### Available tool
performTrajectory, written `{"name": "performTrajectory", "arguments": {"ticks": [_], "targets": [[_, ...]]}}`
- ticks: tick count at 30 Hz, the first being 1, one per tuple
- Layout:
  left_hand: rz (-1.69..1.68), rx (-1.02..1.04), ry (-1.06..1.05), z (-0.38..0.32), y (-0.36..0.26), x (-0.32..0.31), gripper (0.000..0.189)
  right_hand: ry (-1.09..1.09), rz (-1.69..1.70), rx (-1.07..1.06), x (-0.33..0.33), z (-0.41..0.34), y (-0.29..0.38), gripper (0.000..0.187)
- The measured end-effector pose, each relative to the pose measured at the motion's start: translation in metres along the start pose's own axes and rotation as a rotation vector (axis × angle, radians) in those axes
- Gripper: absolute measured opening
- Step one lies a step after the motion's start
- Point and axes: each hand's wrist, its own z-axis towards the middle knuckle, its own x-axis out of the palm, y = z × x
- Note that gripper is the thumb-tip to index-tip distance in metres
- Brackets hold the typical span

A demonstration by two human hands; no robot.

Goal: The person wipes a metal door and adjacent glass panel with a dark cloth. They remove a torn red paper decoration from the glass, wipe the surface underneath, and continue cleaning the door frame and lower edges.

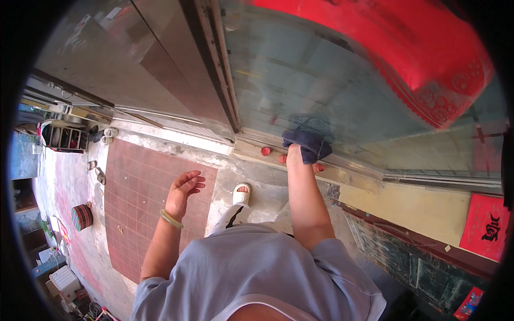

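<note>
My right hand [294, 152] presses a dark blue cloth [311, 145] against the lower part of a window pane [281, 92]. The cloth covers most of the fingers. Three small red objects, perhaps candle stubs, stand on the sill: one red object [266, 151] left of my wrist, another red object [282, 159] beside it, and a third red object [318, 167] to the right. My left hand [184, 188] hangs in the air with nothing in it, its fingers loosely curved and a little apart. A pale green bangle [172, 219] circles that wrist.
Red paper with cut patterns [417, 60] hangs on the upper glass. A dark, worn cabinet [417, 265] stands at right. Left are a brown mat [156, 200], a striped stool [82, 217] and a rack [66, 136] by some shoes [109, 132].
</note>
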Motion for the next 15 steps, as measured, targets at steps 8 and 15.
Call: {"name": "performTrajectory", "arguments": {"ticks": [8,15], "targets": [[-0.034,0.001,-0.056,-0.010,-0.004,-0.034,0.027,0.118,0.030,0.211,0.061,-0.047,-0.064,0.032],[-0.076,0.046,-0.134,-0.022,-0.002,-0.068,0.025,0.203,0.067,0.377,0.105,-0.091,-0.110,0.025]]}}
